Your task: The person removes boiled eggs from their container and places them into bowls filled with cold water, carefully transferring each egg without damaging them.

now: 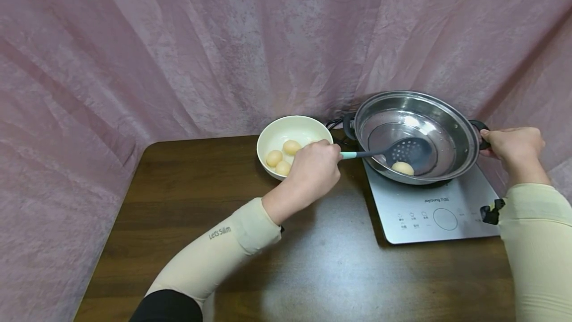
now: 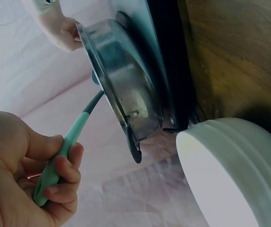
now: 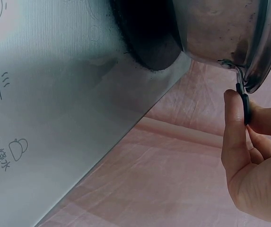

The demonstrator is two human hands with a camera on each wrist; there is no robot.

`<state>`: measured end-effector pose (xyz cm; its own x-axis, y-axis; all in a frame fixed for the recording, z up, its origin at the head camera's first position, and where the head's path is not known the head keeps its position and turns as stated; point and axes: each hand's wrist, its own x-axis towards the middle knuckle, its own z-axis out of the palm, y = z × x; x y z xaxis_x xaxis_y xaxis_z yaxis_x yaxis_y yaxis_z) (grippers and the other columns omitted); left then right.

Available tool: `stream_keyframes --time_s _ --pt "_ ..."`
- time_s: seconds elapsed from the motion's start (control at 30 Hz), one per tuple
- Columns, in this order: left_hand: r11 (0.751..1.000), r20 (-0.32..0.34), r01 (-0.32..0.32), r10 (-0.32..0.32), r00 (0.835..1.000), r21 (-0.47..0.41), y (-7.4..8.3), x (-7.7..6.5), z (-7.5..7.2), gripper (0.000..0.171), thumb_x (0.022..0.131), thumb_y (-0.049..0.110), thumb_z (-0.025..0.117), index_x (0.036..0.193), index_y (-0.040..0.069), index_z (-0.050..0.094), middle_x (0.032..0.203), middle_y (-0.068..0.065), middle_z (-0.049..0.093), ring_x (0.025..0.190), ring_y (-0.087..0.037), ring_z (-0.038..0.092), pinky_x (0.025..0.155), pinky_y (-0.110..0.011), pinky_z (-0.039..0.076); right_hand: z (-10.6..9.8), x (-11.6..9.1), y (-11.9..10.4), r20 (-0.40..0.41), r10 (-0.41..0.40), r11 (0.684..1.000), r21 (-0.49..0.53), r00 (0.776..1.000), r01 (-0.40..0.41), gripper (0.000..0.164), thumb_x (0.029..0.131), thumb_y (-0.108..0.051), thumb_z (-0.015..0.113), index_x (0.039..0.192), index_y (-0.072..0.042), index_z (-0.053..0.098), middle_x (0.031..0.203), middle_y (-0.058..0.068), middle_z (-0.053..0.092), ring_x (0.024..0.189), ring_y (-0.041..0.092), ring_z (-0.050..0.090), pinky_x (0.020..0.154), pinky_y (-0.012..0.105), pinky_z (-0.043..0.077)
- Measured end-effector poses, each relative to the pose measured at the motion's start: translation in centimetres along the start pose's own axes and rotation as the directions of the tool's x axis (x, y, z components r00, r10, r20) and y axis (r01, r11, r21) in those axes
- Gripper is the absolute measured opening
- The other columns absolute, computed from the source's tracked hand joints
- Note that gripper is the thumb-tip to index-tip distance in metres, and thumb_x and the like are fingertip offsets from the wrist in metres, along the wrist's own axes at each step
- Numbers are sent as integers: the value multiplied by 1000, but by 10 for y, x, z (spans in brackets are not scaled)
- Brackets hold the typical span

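My left hand (image 1: 314,167) grips the mint-green handle (image 2: 62,158) of a slotted spoon (image 1: 407,153). The spoon's dark, perforated head is inside a steel pot (image 1: 417,99), just above a pale yellow, egg-shaped piece (image 1: 403,168) at the pot's near side. My right hand (image 1: 516,147) pinches the pot's black right handle (image 3: 246,108) between thumb and fingers. The pot stands tilted over the cooktop, its right side higher. Beneath my left hand, a cream bowl (image 1: 286,125) holds several more pale yellow pieces (image 1: 292,147), partly hidden by the hand.
The silver induction cooktop (image 1: 393,227) lies under the pot, at the right of the brown wooden table (image 1: 187,183). Black cord (image 1: 334,124) runs between bowl and pot. A pink curtain (image 1: 214,53) hangs directly behind the table.
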<state>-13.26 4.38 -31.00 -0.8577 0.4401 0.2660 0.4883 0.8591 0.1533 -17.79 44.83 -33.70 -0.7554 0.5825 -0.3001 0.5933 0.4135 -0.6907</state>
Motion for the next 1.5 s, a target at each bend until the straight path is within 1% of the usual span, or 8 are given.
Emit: stream_keyframes --time_s 0.4,0.6,0.8,1.03,1.17,1.27,1.4,1.5 --pt "998 64 20 -16 998 -66 5 1 -3 19 88 24 59 70 20 62 67 3 56 63 -18 57 52 -35 46 1 1 1 8 -6 1000 3 1000 6 59 89 -31 58 132 8 44 39 -17 47 44 3 61 50 25 53" --pt "986 89 51 -37 995 -156 2 2 -4 20 90 24 58 71 22 65 66 7 58 63 -14 57 54 -33 46 0 -1 -1 11 -2 1000 11 1000 2 60 89 -31 58 133 7 43 38 -17 47 44 2 61 50 25 53" --pt "946 166 142 -96 981 -291 -2 6 -5 15 90 23 59 84 20 72 68 10 62 64 -11 57 56 -28 45 0 -2 -2 14 -3 1000 14 1000 3 60 89 -32 58 133 7 43 37 -16 48 45 3 62 51 25 53" --pt "865 279 250 -134 951 -435 -11 11 -3 17 89 21 59 78 17 71 67 8 60 61 -10 53 56 -24 43 0 0 0 14 3 1000 7 1000 -3 59 90 -31 57 133 7 44 39 -17 48 46 3 62 52 25 54" --pt "831 296 280 -147 944 -481 -16 13 -2 20 89 22 60 72 18 70 60 7 56 58 -10 51 55 -24 42 0 -1 -2 5 18 1000 13 1000 -18 59 89 -31 58 133 5 44 39 -17 47 46 2 62 52 25 54" --pt "806 289 290 -155 945 -516 -19 14 -3 22 89 22 60 69 19 69 57 9 56 56 -10 50 54 -25 40 0 -2 -2 0 31 999 15 1000 -31 59 89 -31 59 134 4 44 38 -17 47 46 3 62 52 26 54" --pt "790 285 310 -179 942 -529 -21 14 -3 24 89 23 60 68 19 69 55 10 55 55 -11 48 54 -25 38 0 -2 -2 -8 40 999 -3 999 -40 60 89 -33 58 134 3 44 36 -16 47 44 3 61 50 26 53" --pt "796 277 326 -208 938 -510 -22 12 -3 23 90 24 59 69 20 70 56 9 53 57 -12 48 54 -26 38 0 -3 -1 -9 41 999 -10 999 -41 60 89 -35 58 134 3 44 36 -16 48 44 3 61 49 26 53"
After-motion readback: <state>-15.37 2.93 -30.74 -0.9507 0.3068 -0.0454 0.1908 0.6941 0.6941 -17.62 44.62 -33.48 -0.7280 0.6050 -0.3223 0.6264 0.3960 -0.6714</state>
